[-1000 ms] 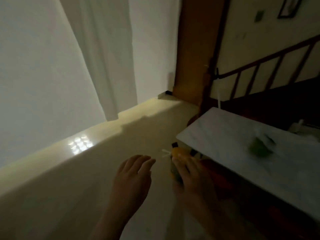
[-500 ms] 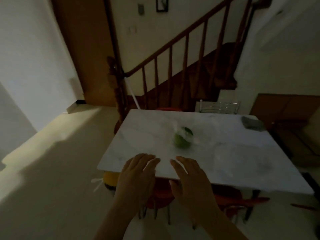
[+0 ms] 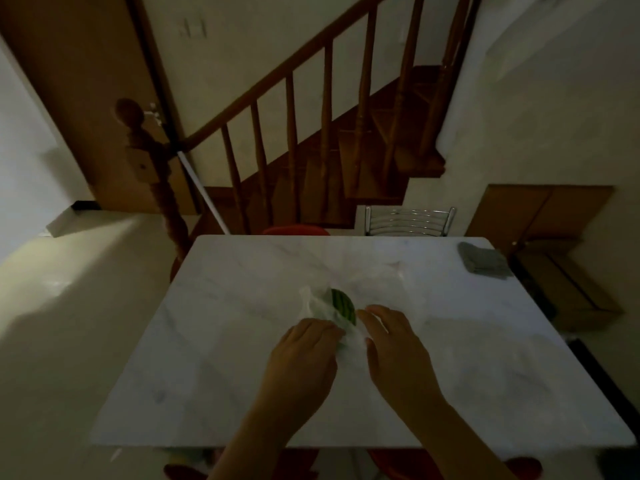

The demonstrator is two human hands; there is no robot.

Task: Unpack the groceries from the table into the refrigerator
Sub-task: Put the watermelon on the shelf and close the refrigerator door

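Observation:
A white plastic bag (image 3: 320, 306) lies on the white marble table (image 3: 242, 306), with a green striped fruit (image 3: 343, 303) showing through its open side. My left hand (image 3: 304, 355) reaches over the table from the near edge, its fingertips touching the near side of the bag. To the right of it, my right hand (image 3: 394, 344) has relaxed fingers stretched toward the fruit and the thumb beside the bag. Neither hand plainly grips anything. The room is dim. No refrigerator is in view.
A folded grey cloth (image 3: 483, 261) lies at the table's far right corner. A metal chair back (image 3: 408, 221) and a red seat (image 3: 296, 230) stand behind the table, with red stools (image 3: 398, 465) under its near edge. A wooden staircase (image 3: 346, 133) rises behind.
The view has swung from the wall and floor to face the table. Both hands have moved forward from the table's near edge to the bag in the middle.

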